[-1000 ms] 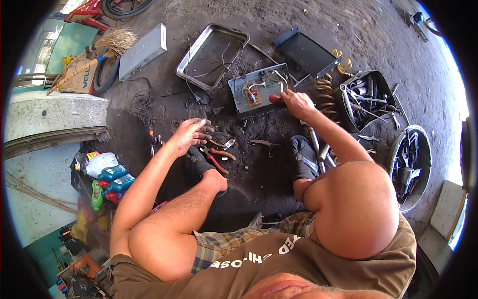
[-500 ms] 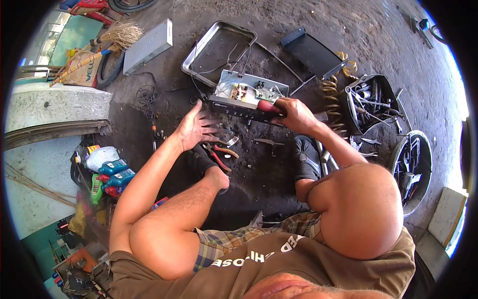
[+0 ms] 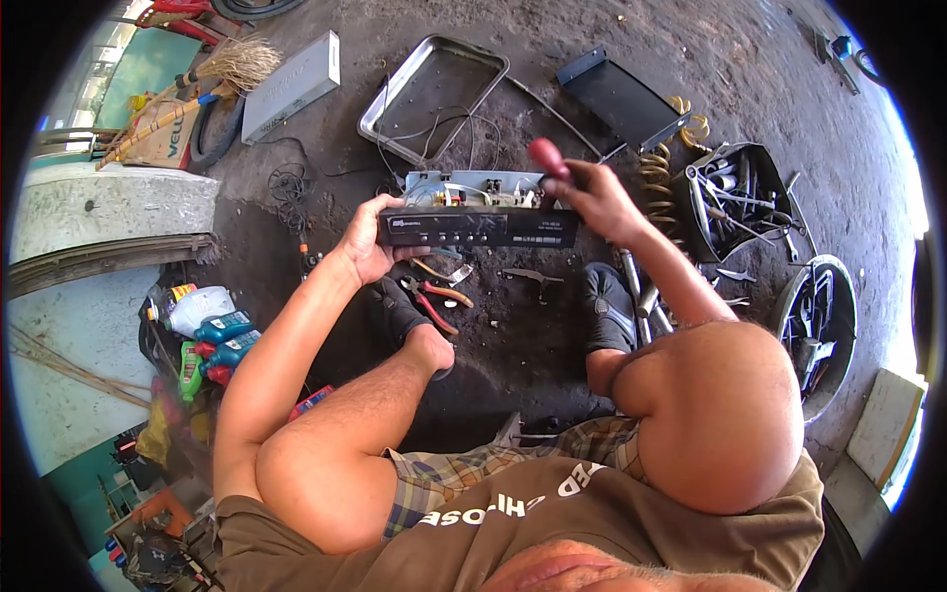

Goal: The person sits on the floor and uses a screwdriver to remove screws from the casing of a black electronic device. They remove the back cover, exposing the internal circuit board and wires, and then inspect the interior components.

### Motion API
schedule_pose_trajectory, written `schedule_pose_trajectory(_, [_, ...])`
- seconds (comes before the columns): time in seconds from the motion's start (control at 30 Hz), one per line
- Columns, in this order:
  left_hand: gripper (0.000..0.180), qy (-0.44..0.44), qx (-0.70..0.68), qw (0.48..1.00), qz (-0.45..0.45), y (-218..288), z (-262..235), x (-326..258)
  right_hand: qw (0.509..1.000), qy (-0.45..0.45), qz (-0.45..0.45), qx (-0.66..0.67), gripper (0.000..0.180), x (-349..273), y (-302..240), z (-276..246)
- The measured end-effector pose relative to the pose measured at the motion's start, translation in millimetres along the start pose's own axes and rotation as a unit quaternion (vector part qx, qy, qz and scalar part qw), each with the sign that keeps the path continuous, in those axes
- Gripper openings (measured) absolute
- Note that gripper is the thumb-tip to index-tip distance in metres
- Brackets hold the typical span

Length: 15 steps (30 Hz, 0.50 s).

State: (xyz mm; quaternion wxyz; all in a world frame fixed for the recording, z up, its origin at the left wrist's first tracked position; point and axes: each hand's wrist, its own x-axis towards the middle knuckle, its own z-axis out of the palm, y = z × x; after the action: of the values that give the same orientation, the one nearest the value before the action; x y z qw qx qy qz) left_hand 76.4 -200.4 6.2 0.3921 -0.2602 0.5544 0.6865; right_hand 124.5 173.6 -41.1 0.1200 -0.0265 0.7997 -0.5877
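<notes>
An electronics box with its cover off (image 3: 473, 229) stands between my hands, its black front panel toward me and the circuit parts inside showing behind it. My left hand (image 3: 370, 242) grips its left end, thumb on top and fingers underneath. Over the right end, my right hand (image 3: 602, 202) is closed on a red-handled screwdriver (image 3: 546, 154), handle up; its blade is hard to make out. Red-handled pliers (image 3: 432, 306) lie on the ground by my left foot.
Behind the box are a metal tray frame (image 3: 434, 94) and a black metal cover (image 3: 621, 104). A coiled yellow hose (image 3: 656, 187) and a bin of tools (image 3: 735, 202) stand to the right. Bottles (image 3: 222, 335) cluster at the left; a silver case (image 3: 291, 87) lies far left.
My left hand, spread and apart before, now holds the box's left end. The box has tipped so its front panel faces up toward me. The screwdriver's handle has swung upward in my right hand.
</notes>
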Motion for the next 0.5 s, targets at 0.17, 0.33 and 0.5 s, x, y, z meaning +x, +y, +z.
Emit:
schedule_pose_trajectory(0.17, [0.045,-0.003,-0.039,0.999,0.023,8,4,-15,0.982,0.128,0.061,0.124,0.061,-4,31,-2])
schedule_pose_trajectory(0.33, [0.045,0.005,-0.068,0.996,0.065,10,15,-23,0.98,0.135,0.07,0.131,0.07,-16,22,5])
schedule_pose_trajectory(0.5, [0.039,-0.01,-0.053,0.991,0.119,-5,14,-16,0.903,0.116,0.246,0.334,0.072,-13,-23,11])
